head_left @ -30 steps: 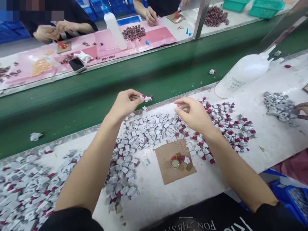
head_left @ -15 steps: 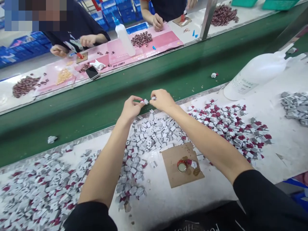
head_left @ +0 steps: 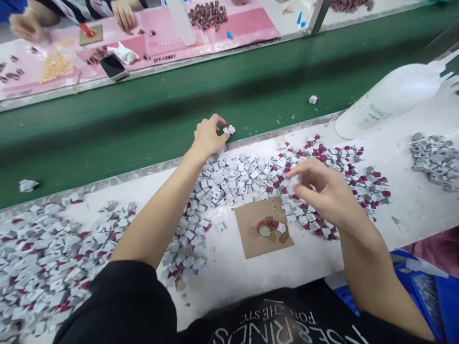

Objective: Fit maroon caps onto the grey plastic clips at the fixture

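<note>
Over the near edge of the green belt, my left hand pinches a small white and dark red piece. My right hand hovers above the pile of white and dark red pieces, its thumb and forefinger apart; a pale blurred shape shows near its fingertips, and I cannot tell whether it is held. White pieces lie spread between my arms. A brown cardboard square carries a red-rimmed bottle cap and one white and dark red piece.
The green belt crosses behind my hands, with loose pieces on it. A large white bottle leans at the right, near grey pieces. More pieces cover the left. Across the belt, a person's hands are at a pink mat.
My right hand has moved away from my left, back toward me and right, and its fingers have spread. My left hand still holds its piece. The view has shifted downward.
</note>
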The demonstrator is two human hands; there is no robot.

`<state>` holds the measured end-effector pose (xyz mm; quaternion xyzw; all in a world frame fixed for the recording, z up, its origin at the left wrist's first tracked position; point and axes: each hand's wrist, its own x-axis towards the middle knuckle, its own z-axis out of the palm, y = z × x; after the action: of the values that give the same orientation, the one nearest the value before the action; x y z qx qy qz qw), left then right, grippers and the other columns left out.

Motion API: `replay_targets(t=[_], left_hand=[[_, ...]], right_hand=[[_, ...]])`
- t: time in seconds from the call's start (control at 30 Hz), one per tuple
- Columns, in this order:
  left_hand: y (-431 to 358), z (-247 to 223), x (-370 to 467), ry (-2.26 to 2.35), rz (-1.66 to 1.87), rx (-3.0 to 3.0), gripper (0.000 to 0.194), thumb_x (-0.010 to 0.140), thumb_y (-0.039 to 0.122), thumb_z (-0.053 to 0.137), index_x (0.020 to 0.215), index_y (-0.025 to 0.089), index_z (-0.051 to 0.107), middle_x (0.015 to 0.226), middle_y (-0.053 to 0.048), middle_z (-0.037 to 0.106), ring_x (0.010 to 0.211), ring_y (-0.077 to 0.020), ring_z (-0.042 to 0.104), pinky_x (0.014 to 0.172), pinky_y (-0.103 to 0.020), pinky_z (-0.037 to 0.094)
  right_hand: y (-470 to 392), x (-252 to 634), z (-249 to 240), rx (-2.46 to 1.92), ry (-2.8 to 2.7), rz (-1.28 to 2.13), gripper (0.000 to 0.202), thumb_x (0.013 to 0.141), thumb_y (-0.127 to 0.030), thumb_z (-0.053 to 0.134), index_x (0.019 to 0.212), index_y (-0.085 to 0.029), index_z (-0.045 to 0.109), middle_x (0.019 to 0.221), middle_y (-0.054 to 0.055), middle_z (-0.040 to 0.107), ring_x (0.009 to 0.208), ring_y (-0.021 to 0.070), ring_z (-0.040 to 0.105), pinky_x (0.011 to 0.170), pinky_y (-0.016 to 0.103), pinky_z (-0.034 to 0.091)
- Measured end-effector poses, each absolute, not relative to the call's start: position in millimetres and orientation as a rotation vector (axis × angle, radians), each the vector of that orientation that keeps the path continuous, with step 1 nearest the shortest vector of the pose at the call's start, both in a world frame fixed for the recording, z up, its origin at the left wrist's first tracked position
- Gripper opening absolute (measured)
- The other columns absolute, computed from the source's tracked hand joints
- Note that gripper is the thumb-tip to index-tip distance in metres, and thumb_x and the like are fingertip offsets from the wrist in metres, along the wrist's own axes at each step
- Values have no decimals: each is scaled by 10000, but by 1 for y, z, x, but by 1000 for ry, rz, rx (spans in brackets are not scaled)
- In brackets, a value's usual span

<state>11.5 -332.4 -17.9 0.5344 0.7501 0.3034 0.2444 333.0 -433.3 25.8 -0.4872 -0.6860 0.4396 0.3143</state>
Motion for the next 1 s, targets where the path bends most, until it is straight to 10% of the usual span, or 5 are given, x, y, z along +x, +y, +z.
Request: replay_targets(t=[0.1,0.3,0.57,1.0], left_hand=[[-359,-21,4,2135,661,1605,494,828,131,864,1296,202,723,1295,-181,702,1360,-466,590,1210,-592,432],[-392,-15,-3,2116,512,1595,81,935,278,793,963,203,791,1128,-130,715,1400,-476,544,1291,-665,342],[-387,9,23,2181,349,1647,406,1092,443,687,1172,56,778,1204,-143,795,1460,-485,582,1292,-638,364],[-385,6,37,2069,752,1557,268,903,131,860,972,240,625,1188,-108,826,1016,-256,717,954,-417,591]], right_hand=[[-470,346,25,-1307,-1801,1229,240,880,-160,741,1066,-310,762,977,28,692,852,230,648,724,376,520],[-509,352,5,-1342,-1793,1329,254,838,-90,671,957,-287,780,1091,52,730,1005,257,704,747,355,523],[-519,358,-7,-1382,-1644,1479,172,937,-288,837,1107,-262,830,944,26,773,879,232,729,789,377,600],[-537,353,-14,-1306,-1485,1692,165,913,-311,909,1051,-285,823,1075,53,853,873,217,757,738,353,613]])
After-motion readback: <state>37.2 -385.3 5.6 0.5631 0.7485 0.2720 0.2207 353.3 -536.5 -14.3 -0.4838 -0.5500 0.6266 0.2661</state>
